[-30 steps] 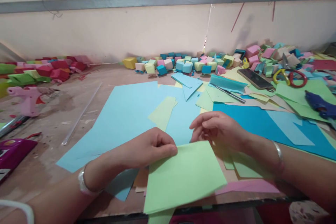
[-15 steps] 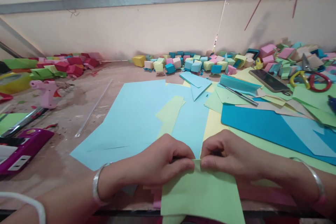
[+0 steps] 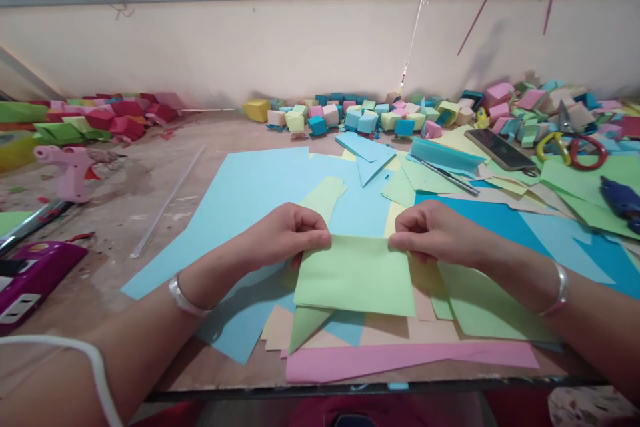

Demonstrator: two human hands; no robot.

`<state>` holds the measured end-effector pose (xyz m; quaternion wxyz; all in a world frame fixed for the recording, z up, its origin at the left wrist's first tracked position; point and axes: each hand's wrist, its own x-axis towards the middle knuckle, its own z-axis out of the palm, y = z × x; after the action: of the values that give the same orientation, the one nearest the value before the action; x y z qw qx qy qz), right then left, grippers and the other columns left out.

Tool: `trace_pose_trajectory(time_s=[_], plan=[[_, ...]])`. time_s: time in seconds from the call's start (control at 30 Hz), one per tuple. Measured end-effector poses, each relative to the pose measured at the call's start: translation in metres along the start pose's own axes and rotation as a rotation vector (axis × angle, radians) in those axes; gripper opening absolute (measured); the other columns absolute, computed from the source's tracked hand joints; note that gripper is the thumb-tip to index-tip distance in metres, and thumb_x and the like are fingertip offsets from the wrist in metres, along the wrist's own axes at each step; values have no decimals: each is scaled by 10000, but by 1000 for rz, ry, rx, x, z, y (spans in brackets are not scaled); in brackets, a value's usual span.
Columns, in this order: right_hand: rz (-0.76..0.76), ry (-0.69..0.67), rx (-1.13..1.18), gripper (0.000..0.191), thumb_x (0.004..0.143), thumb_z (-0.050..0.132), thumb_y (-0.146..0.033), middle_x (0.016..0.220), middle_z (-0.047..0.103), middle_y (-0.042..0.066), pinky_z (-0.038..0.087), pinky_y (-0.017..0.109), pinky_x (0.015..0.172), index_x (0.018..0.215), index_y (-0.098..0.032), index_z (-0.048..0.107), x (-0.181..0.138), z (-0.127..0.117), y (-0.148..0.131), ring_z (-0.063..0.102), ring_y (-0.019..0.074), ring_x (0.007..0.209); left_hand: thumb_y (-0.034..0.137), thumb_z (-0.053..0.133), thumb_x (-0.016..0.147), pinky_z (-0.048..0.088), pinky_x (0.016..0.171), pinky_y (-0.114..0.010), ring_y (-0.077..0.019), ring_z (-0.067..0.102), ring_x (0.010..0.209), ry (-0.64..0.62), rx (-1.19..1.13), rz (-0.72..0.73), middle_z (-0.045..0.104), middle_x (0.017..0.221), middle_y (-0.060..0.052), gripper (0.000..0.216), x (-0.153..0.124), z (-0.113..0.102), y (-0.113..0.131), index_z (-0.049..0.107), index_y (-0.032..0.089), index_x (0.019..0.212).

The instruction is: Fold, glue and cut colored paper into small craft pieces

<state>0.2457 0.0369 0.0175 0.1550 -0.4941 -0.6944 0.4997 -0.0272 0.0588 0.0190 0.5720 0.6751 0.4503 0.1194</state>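
Observation:
A folded light green paper (image 3: 356, 275) is held up by its top edge, between both hands. My left hand (image 3: 285, 235) pinches the upper left corner with thumb and fingers. At the upper right corner, my right hand (image 3: 433, 232) grips in the same way. The paper's front face hangs toward me, and a pointed green piece (image 3: 306, 325) shows below its lower left edge. Behind it and to the left lies a large light blue sheet (image 3: 250, 197). Under the held paper are a pink strip (image 3: 410, 360) and beige pieces (image 3: 385, 330).
Small folded paper boxes (image 3: 360, 117) line the wall. At right lie a phone (image 3: 500, 149), scissors (image 3: 570, 147), a pen (image 3: 447, 177) and a dark blue sheet (image 3: 480, 213). A pink glue gun (image 3: 67, 170), a clear stick (image 3: 167, 203) and a purple power strip (image 3: 45, 277) sit left.
Both hands have risen away from the table's front edge with the green paper. They have spread from the middle of its top edge to its corners.

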Motion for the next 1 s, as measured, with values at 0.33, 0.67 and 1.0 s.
trace_pose_trajectory(time_s=[0.33, 0.67, 1.0], plan=[[11, 329, 663, 360, 656, 811, -478, 570, 633, -8, 344, 165, 405, 706, -165, 639, 15, -10, 28, 481, 45, 436, 286, 644, 793, 273, 398, -151, -47, 412, 463, 485, -663, 121, 534, 625, 14, 143, 11, -16, -12, 631, 146, 824], [-96, 167, 558, 213, 791, 706, -368, 668, 686, 45, 482, 225, 511, 771, -156, 706, 9, 40, 15, 606, 115, 565, 407, 738, 743, 522, 714, -292, -214, 643, 851, 255, -470, 196, 693, 980, -92, 402, -4, 28, 0, 676, 166, 1058], [-343, 344, 175, 333, 796, 712, -373, 943, 665, 40, 476, 247, 587, 1084, -218, 647, 4, 41, 13, 547, 104, 660, 361, 617, 772, 483, 634, -284, -199, 594, 733, 464, 85, 185, 679, 750, -33, 238, -7, 23, -3, 705, 140, 772]])
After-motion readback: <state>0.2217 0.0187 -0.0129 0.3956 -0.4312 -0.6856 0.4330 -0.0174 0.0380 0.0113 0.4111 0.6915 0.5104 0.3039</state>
